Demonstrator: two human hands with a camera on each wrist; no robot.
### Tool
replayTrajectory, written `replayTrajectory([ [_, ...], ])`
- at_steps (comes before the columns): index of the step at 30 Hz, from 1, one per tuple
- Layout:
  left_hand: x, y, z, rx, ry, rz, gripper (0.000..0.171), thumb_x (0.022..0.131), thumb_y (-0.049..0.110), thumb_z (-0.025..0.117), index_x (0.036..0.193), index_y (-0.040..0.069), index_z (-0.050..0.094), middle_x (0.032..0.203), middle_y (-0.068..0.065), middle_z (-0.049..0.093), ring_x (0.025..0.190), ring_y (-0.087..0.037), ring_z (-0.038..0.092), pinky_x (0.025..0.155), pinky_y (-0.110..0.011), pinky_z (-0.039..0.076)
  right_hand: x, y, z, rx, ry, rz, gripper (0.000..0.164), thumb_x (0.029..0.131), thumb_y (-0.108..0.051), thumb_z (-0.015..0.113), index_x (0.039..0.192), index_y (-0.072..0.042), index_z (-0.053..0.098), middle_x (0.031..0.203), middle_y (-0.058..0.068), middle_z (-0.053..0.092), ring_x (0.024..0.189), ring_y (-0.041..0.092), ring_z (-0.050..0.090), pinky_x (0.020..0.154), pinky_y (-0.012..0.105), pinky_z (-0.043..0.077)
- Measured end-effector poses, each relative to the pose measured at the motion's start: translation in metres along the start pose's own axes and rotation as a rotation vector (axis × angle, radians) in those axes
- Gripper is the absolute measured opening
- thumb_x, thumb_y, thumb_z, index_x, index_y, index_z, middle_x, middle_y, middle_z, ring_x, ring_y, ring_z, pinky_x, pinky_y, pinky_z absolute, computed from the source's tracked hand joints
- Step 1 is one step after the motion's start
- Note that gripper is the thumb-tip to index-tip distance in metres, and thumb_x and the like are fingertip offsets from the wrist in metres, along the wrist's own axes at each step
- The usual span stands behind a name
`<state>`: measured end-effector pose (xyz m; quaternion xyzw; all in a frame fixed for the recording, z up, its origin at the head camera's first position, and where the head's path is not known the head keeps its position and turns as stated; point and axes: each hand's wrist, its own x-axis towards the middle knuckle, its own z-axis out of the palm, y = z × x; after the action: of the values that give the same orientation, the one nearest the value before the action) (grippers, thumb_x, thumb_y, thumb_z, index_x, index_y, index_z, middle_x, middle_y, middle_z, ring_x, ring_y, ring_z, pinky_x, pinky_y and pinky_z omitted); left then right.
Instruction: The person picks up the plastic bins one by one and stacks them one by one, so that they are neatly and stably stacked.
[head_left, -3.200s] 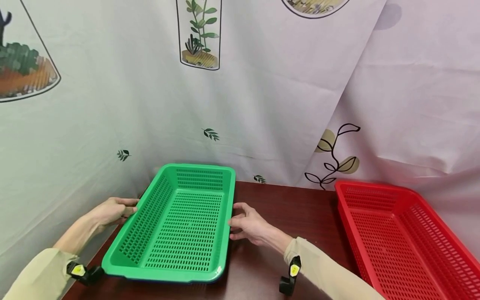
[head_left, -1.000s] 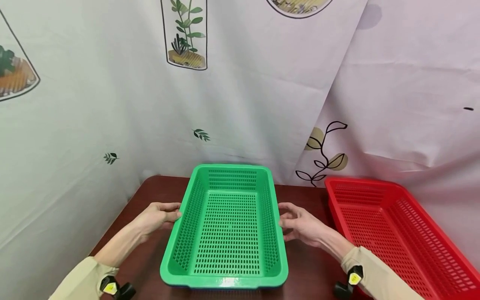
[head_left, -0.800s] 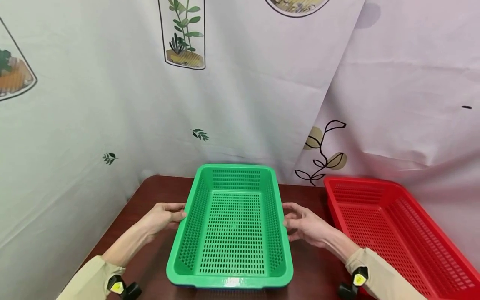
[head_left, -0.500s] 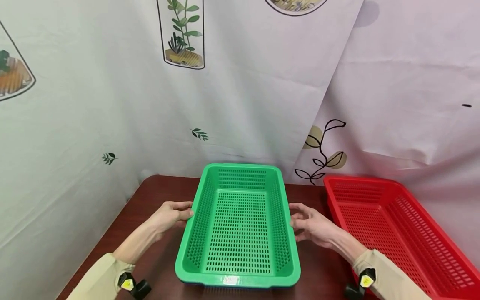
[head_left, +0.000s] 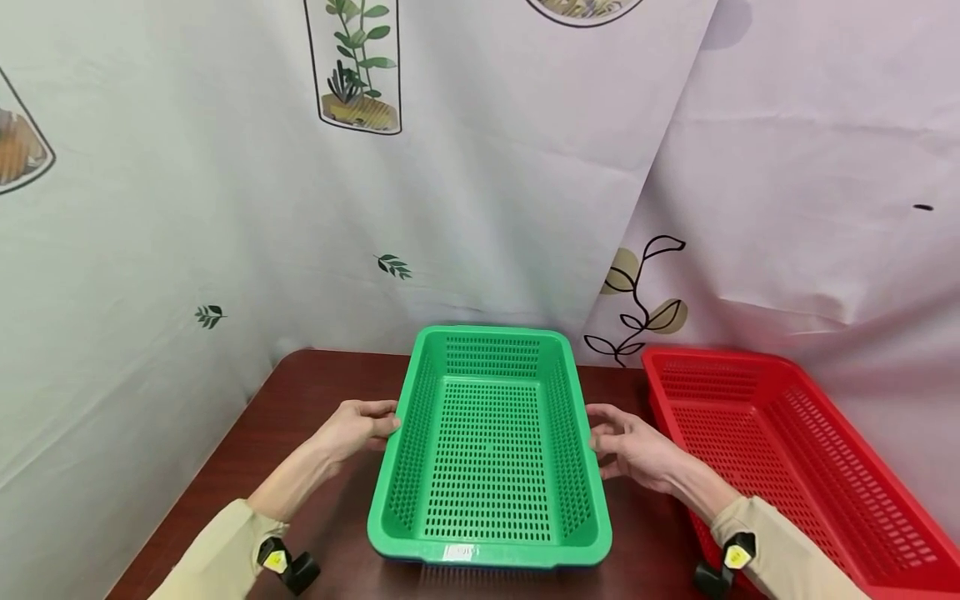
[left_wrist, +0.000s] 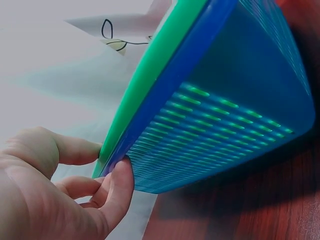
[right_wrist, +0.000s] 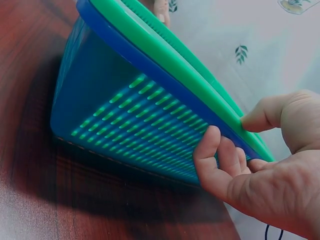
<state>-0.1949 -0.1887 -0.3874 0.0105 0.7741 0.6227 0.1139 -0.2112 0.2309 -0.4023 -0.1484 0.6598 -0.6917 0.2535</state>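
Observation:
A green perforated plastic basket point(head_left: 491, 553) stands in the middle of the head view, nested inside a blue basket point(left_wrist: 240, 70) of like shape. Its inside shows only the slotted bottom. My left hand point(head_left: 358, 429) pinches both rims at the left long side, thumb on the green edge and fingers curled under the blue one. On the opposite side my right hand point(head_left: 633, 448) grips the two rims the same way. From the wrist views I cannot tell whether the blue bottom touches the table or hovers just above it.
A red perforated basket point(head_left: 720, 360) sits at the right of the dark wooden table point(head_left: 300, 400), a short way from my right hand. White patterned cloth point(head_left: 480, 208) hangs behind the table and along its left. Both wrists wear black camera straps.
Both hands have carried the nested green and blue baskets rightward from the table's left side, nearer the red basket. The shift over the last half second is small. The head view has turned slightly right.

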Motion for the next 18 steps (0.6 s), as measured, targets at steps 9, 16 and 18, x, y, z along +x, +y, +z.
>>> replayTrajectory([
  [9, 0.0057, -0.0015, 0.0017, -0.006, -0.001, -0.01, 0.049, 0.097, 0.003, 0.059, 0.14, -0.017, 0.046, 0.128, -0.029, 0.06, 0.096, -0.027, 0.069, 0.086, -0.042, 0.057, 0.0001, 0.0015, -0.0013, -0.004, 0.011, 0.013, 0.07, 0.094, 0.003, 0.058, 0.149, 0.011, 0.015, 0.097, 0.012, 0.059, 0.081, 0.02, 0.067, 0.075, 0.045, 0.059],
  [16, 0.0096, -0.003, 0.0034, -0.002, -0.001, -0.02, 0.049, 0.098, 0.003, 0.059, 0.14, -0.017, 0.045, 0.128, -0.029, 0.059, 0.096, -0.029, 0.069, 0.087, -0.042, 0.057, -0.0004, 0.0016, -0.003, -0.003, 0.003, 0.008, 0.071, 0.094, 0.002, 0.056, 0.149, 0.011, 0.014, 0.1, 0.014, 0.06, 0.081, 0.02, 0.068, 0.076, 0.044, 0.06],
  [18, 0.0103, -0.003, 0.004, 0.002, -0.011, -0.019, 0.05, 0.098, 0.003, 0.059, 0.141, -0.018, 0.044, 0.128, -0.03, 0.059, 0.096, -0.029, 0.069, 0.087, -0.043, 0.057, -0.0007, 0.0016, -0.0034, -0.004, 0.006, 0.009, 0.071, 0.094, 0.001, 0.057, 0.149, 0.012, 0.013, 0.1, 0.014, 0.06, 0.081, 0.02, 0.068, 0.076, 0.044, 0.06],
])
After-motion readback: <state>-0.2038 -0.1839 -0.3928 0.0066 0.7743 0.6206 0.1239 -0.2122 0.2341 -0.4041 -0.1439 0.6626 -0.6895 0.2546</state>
